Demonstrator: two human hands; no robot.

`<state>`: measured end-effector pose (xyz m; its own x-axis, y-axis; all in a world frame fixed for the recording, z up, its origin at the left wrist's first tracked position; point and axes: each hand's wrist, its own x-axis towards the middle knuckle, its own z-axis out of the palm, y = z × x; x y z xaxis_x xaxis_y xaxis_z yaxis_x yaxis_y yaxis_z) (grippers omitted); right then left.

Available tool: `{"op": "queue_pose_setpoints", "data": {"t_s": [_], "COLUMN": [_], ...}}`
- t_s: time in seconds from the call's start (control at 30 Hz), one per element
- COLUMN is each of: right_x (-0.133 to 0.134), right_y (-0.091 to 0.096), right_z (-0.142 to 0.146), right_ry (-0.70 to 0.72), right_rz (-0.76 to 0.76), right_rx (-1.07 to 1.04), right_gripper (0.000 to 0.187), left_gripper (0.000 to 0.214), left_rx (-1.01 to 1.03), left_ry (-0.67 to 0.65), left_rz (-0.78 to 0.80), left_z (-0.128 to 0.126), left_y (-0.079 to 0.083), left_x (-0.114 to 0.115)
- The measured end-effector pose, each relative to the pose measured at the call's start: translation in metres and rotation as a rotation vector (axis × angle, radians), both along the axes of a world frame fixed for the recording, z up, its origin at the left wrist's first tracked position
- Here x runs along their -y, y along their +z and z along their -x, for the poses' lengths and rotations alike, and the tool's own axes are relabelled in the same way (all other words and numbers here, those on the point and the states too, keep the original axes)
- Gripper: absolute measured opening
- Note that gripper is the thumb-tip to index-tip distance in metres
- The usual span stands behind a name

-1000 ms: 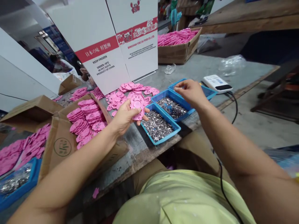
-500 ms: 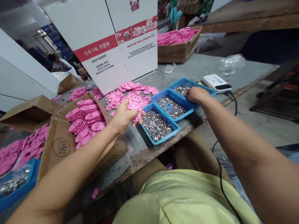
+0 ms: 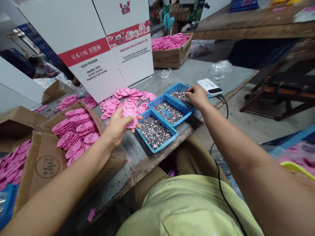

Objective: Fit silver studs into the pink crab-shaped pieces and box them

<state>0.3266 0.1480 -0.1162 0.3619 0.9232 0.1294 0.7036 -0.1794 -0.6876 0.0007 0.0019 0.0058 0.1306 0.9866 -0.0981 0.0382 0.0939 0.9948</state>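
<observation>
My left hand (image 3: 117, 126) grips a flat pink piece with a scalloped outline (image 3: 129, 113), thumb on its face and fingers beneath. Small raised marks and a rounded recess show on that face. My right hand (image 3: 197, 96) is over the right side of the farthest blue tray (image 3: 177, 86), fingertips pinched together; anything between them is too small to make out. Small shiny metal bits fill this tray, the middle blue tray (image 3: 188, 114) and the nearest blue tray (image 3: 164, 146). Loose pink pieces (image 3: 112, 105) lie in a heap behind my left hand.
An open cardboard box (image 3: 31, 160) of stacked pink pieces stands left. A tall white carton (image 3: 103, 75) rises behind the heap. Farther back is another box (image 3: 169, 59) of pink pieces. A white device (image 3: 209, 87) with a black cable (image 3: 218, 157) sits right of the trays.
The view has swung to the right, so the table things appear farther left. My right hand has lifted slightly from the metal bits in the far tray. My left hand keeps the pink piece.
</observation>
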Motion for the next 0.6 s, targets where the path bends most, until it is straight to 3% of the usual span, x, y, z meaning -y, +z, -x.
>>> {"op": "queue_pose_setpoints", "data": {"t_s": [0.2,0.47,0.6], "right_x": [0.000,0.003,0.012], "right_y": [0.003,0.004,0.016], "right_z": [-0.001,0.000,0.011], "right_ry": [-0.001,-0.078,-0.109], "right_rz": [0.021,-0.106,-0.138], "right_rx": [-0.120,-0.337,-0.506], "right_gripper": [0.004,0.010,0.016], "left_gripper": [0.043,0.044,0.037], "left_rx": [0.009,0.018,0.038], "left_ry": [-0.002,-0.014,-0.010], "left_rz": [-0.001,0.014,0.011], "left_z": [0.002,0.003,0.003], "left_y": [-0.001,-0.002,-0.003], "left_x": [-0.001,-0.002,-0.002]}}
